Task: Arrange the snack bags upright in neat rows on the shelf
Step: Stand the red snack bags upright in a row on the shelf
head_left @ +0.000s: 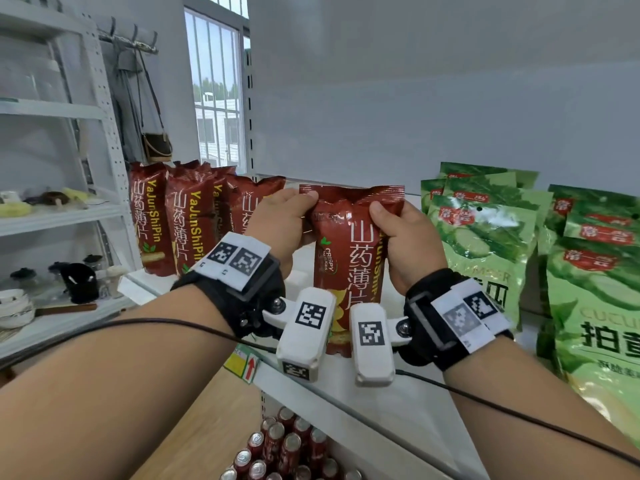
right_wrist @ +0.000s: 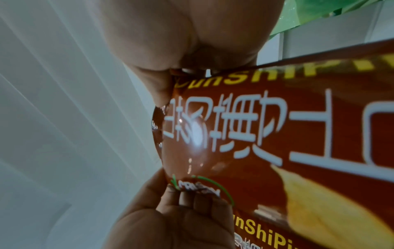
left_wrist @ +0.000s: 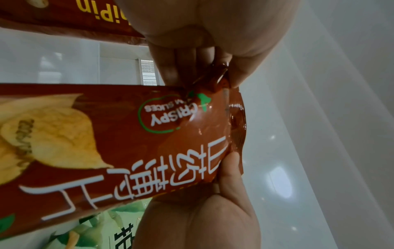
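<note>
A dark red snack bag [head_left: 349,244] stands upright over the white shelf [head_left: 398,410], between both hands. My left hand [head_left: 304,206] pinches its top left corner. My right hand [head_left: 384,216] grips its upper right side, thumb on the front. The bag's lower end is hidden behind the wrist cameras. The left wrist view shows the left hand [left_wrist: 204,79] pinching the crinkled top of the bag [left_wrist: 127,143]. In the right wrist view, the right hand [right_wrist: 170,80] holds the bag [right_wrist: 277,151] near its top. Several matching red bags [head_left: 187,216] stand in a row at the back left.
Green cucumber snack bags [head_left: 485,237] stand in rows on the right of the shelf. There is bare shelf between the red row and the green bags. Red drink cans [head_left: 287,448] sit on a lower level. A white side rack [head_left: 52,216] with small items stands at the left.
</note>
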Tool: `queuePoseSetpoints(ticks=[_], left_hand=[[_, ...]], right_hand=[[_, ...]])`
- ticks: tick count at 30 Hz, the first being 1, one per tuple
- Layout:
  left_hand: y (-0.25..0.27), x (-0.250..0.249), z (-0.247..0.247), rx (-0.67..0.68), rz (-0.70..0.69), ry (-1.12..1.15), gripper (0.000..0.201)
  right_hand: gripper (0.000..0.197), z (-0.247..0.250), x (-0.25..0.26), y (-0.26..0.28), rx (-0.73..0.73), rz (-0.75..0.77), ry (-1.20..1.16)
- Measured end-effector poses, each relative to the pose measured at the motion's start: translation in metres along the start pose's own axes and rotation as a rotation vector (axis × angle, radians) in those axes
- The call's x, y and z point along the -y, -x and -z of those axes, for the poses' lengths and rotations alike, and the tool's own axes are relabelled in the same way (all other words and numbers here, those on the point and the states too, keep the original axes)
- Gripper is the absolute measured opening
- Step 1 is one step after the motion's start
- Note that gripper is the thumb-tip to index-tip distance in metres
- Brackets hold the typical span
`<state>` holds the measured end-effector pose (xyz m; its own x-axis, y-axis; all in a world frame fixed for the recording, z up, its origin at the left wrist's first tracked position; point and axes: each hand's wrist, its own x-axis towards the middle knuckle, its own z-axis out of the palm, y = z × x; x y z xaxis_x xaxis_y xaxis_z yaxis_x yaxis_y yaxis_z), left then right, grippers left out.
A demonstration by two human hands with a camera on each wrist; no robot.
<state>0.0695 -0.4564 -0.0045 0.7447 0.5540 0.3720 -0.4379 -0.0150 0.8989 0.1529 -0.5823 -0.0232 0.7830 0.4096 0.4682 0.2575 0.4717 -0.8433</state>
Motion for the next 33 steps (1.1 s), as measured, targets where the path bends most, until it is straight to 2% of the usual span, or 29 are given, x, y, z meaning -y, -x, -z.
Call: queuePoseSetpoints(ticks=[4,7,10,12,13,15,16,19,22,24,28,30,33], left_hand=[[0.001,0.001,-0.003,-0.068,0.021,0.001,0.019],[0.001,0.003,-0.001,-0.04,0.006,-0.008,0.02],[0.005,0.009,0.004,0.024,-0.001,-0.017,0.021],[0.009,0.014,0.008,0.085,0.007,-0.06,0.011],[0.013,0.017,0.009,0.126,0.034,-0.095,0.01],[0.02,0.026,0.013,0.173,0.147,-0.164,0.046],[0.023,0.033,0.014,0.187,0.208,-0.183,0.052],[0.029,0.047,0.014,0.213,0.332,-0.259,0.034],[0.026,0.051,0.014,0.175,0.326,-0.284,0.031],[0.022,0.051,0.014,0.115,0.295,-0.25,0.033],[0.015,0.051,0.011,-0.035,0.276,-0.218,0.053],[0.015,0.052,0.01,-0.021,0.296,-0.2,0.061],[0.02,0.055,0.008,0.058,0.306,-0.21,0.059]], right_hand=[[0.014,0.001,-0.008,0.002,0.033,-0.028,-0.124],[0.013,0.006,-0.019,0.01,0.109,-0.086,-0.144],[0.046,0.016,-0.028,0.016,0.205,-0.133,-0.075],[0.051,0.02,-0.031,0.018,0.223,-0.15,-0.009],[0.048,0.021,-0.033,0.019,0.203,-0.158,0.022],[0.038,0.021,-0.038,0.019,0.13,-0.157,0.074],[0.034,0.02,-0.04,0.019,0.091,-0.157,0.088],[0.028,0.017,-0.044,0.018,-0.009,-0.178,0.071],[0.028,0.016,-0.047,0.02,-0.066,-0.196,0.064],[0.031,0.017,-0.047,0.021,-0.028,-0.25,0.079],[0.03,0.018,-0.045,0.025,0.075,-0.405,0.083],[0.034,0.019,-0.043,0.024,0.034,-0.412,0.114],[0.045,0.02,-0.042,0.022,-0.082,-0.382,0.144]])
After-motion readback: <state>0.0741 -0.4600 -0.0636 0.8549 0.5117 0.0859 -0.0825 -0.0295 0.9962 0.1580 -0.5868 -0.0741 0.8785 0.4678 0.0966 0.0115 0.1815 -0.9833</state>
